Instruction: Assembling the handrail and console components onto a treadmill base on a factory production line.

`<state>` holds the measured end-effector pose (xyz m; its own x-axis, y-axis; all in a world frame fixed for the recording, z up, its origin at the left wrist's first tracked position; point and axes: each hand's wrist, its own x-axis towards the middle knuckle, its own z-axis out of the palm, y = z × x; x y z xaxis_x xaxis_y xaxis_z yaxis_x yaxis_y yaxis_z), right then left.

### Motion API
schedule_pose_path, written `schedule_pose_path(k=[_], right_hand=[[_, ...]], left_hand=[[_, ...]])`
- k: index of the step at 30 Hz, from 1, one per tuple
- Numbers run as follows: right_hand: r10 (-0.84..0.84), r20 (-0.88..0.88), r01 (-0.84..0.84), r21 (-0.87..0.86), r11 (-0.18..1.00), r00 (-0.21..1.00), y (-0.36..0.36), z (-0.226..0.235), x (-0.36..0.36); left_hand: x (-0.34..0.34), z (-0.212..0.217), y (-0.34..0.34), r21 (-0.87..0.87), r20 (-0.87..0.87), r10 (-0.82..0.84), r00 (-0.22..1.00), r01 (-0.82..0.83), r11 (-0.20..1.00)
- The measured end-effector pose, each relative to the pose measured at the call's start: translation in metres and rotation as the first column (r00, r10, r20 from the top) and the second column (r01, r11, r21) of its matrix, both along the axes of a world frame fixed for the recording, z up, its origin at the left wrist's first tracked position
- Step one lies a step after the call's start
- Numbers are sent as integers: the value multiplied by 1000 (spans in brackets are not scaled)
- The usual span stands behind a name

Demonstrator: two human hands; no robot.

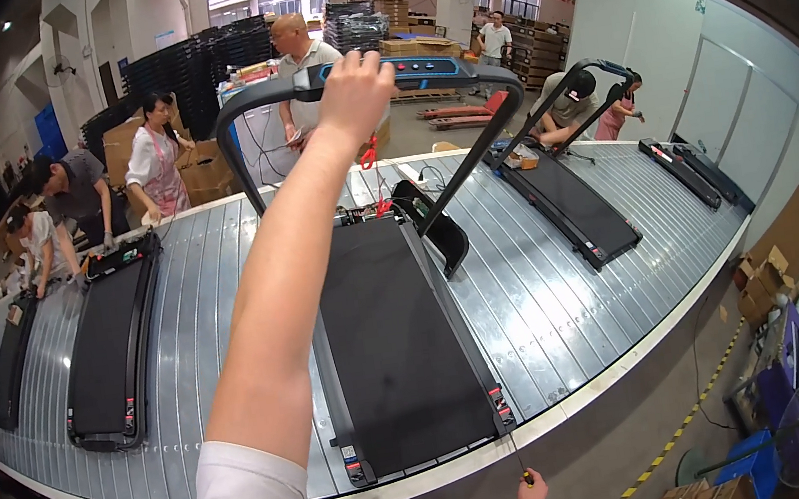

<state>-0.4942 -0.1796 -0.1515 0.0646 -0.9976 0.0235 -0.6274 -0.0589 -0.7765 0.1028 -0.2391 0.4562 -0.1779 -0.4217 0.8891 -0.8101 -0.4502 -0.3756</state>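
A black treadmill [396, 341] lies lengthwise before me on the metal slat conveyor [539, 312], its upright handrail frame raised at the far end. My left hand [355, 89] reaches far forward, its fingers curled over the console [421, 68], which has a blue edge and small buttons. Close to the near right corner of the treadmill, my right hand [530, 497] is closed round a screwdriver [525, 473]. The thin shaft points up at that end cap; whether its tip sits in a screw is too small to tell. At the far end, a black motor cover [440, 234] leans open beside exposed wiring.
Other treadmills [110, 348] [569, 197] stand along the conveyor on both sides. Several co-workers [161, 160] work at its far edge. Red cable ties or cords [370, 155] hang by the handrail. Cartons [767, 282] and a blue bin [751, 466] are at the right.
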Motion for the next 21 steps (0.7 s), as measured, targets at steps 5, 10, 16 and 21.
schedule_pose_path(k=[5, 10, 16, 21], right_hand=[[-36, -121, 38, 11, 999, 992, 12, 11, 18], [-65, -166, 75, 56, 996, 984, 21, 9, 70], [-49, -183, 52, 15, 999, 982, 23, 12, 65], [-21, -164, 18, -16, 1000, 986, 19, -5, 33]], left_hand=[[18, -14, -6, -32, 50, 70, 996, -68, 997], [44, -19, 1, -113, 141, 42, 989, -26, 993], [47, -19, 12, -45, 116, 80, 990, -76, 996], [33, -14, 4, 17, 60, 60, 996, -61, 998]])
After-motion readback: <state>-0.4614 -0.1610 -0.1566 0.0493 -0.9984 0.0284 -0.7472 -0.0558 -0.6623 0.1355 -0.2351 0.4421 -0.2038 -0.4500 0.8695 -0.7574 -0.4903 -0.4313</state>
